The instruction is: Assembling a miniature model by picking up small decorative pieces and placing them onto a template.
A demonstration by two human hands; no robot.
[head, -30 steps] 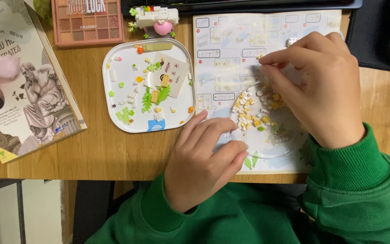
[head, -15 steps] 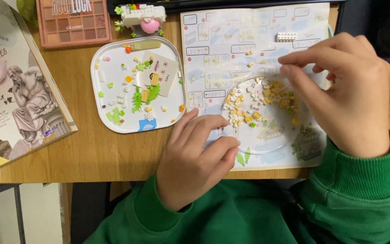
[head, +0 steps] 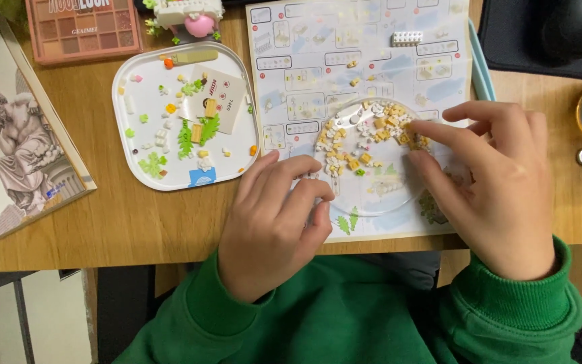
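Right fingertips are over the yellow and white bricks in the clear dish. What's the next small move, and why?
Probably pinch one loose brick at the pile's right edge: the right hand fingertips already touch the small bricks there, and the left hand rests at the clear dish, steadying it.

A smooth, matt wood-grain tabletop is seen beneath everything. The white tray looks like glossy plastic, and the small bricks are shiny moulded plastic. A clear, glossy plastic dish is laid on a printed paper instruction sheet, which is faintly sheened. The sleeves are made of soft green knit cloth with ribbed cuffs.
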